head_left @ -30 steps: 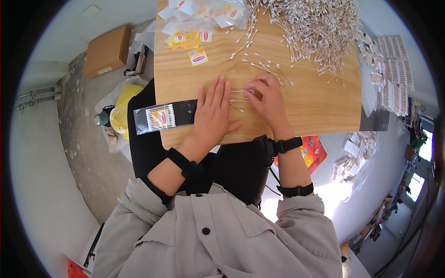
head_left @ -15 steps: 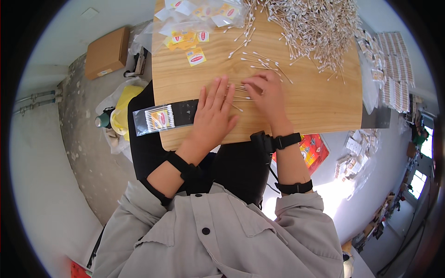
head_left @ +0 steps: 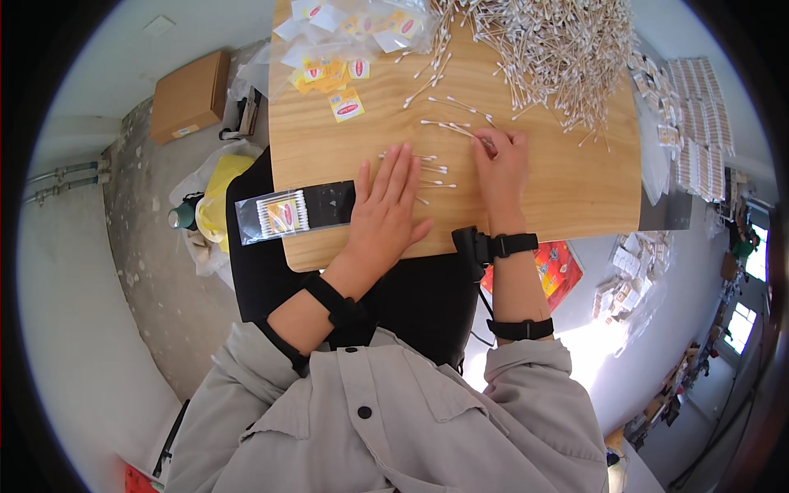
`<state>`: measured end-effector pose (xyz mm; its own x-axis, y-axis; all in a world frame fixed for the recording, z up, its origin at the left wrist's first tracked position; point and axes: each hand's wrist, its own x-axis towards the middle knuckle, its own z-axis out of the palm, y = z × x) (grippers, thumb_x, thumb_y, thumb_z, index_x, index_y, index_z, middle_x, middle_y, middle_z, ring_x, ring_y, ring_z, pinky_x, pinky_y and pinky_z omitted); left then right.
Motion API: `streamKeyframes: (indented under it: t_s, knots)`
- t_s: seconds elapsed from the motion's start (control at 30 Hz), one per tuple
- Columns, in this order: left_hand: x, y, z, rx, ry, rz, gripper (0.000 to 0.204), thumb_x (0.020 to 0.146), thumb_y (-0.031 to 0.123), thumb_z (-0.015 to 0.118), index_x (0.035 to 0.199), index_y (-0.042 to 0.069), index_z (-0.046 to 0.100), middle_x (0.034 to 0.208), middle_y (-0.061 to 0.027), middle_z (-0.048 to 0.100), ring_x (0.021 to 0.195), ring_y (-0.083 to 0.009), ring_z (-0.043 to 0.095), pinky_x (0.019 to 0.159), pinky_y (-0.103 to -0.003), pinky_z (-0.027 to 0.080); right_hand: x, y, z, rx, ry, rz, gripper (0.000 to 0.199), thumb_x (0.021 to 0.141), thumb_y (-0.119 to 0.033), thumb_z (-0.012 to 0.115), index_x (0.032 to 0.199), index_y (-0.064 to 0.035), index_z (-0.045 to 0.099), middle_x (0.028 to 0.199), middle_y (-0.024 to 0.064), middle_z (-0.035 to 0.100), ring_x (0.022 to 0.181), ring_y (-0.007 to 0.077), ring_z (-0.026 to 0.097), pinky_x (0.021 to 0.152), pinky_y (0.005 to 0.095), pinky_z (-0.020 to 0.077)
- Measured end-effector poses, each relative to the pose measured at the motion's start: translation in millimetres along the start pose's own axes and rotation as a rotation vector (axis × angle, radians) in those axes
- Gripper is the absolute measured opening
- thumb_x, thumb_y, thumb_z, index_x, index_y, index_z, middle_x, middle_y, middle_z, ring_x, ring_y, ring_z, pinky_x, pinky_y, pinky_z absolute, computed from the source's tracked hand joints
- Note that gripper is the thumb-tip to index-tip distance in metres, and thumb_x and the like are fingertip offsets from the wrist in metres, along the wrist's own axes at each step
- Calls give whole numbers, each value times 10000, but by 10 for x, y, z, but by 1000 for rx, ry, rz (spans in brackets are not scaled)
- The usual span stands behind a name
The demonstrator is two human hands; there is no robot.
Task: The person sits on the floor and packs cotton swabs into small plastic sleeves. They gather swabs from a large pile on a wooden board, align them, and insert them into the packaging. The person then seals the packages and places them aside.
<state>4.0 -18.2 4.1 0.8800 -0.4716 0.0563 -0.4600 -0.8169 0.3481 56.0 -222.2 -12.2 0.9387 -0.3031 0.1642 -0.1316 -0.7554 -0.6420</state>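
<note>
Cotton swabs (head_left: 431, 168) lie loose in a small group at the middle of the wooden tabletop (head_left: 567, 193), partly under and just beyond the left hand's fingertips. At the near edge, toward the left corner, a filled clear packet of swabs (head_left: 279, 215) rests on a black strip (head_left: 329, 201) and overhangs the tabletop's left edge. Left hand (head_left: 386, 205) lies palm down and flat on the wood close to the near edge, fingers straight, released and held together, grasping nothing; its fingertips touch the nearest loose swabs. Right hand (head_left: 500, 164) sits just beside it toward the right, fingers curled down onto the wood with the tips pinched at a swab end; whether that swab is actually gripped cannot be told at this size. Both forearms carry black wrist straps, and a small black device (head_left: 470, 246) hangs at the right wrist just off the near edge. Farther in, scattered single swabs (head_left: 448, 103) trail toward the far edge. At the far left corner lies a heap of empty clear packets with yellow and red labels (head_left: 341, 37), one yellow label (head_left: 346, 105) lying apart nearer the centre. At the far right corner sits a large pile of swabs (head_left: 559, 49). Beyond the right edge, rows of packed sachets (head_left: 699, 123) lie on a separate surface.
</note>
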Motion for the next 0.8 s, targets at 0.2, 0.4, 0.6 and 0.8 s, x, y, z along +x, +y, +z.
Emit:
streamKeyframes:
  t_s: [0.2,0.4,0.6,0.8]
  knots:
    - [9,2,103,-8,24,-10,906,788,448,703,1475,-12,333,1583,-157,243,1480,-277,200,1182,-527,141,-60,-157,70,29,-12,-122,81,801,-163,746,870,-129,721,893,59,595,836,247,620,697,350,508]
    - [-39,16,137,-21,75,-25,911,779,457,709,1470,-11,345,1581,-158,247,1478,-274,206,1178,-523,157,-131,-313,170,114,-102,-217,86,823,-170,724,898,-127,729,860,52,611,816,246,622,699,348,502]
    - [39,16,23,-63,45,-4,936,772,476,715,1480,-2,330,1581,-159,252,1472,-294,217,1173,-526,162,-33,-203,35,48,-16,-58,82,839,-143,706,914,-119,731,853,60,615,791,237,631,696,348,502]
    - [219,-31,53,-28,46,24,991,731,514,738,1475,-3,337,1568,-134,283,1463,-274,241,1170,-511,176,-48,-108,69,93,-102,-103,122,840,-81,685,935,-134,739,866,70,613,816,237,620,703,350,499]
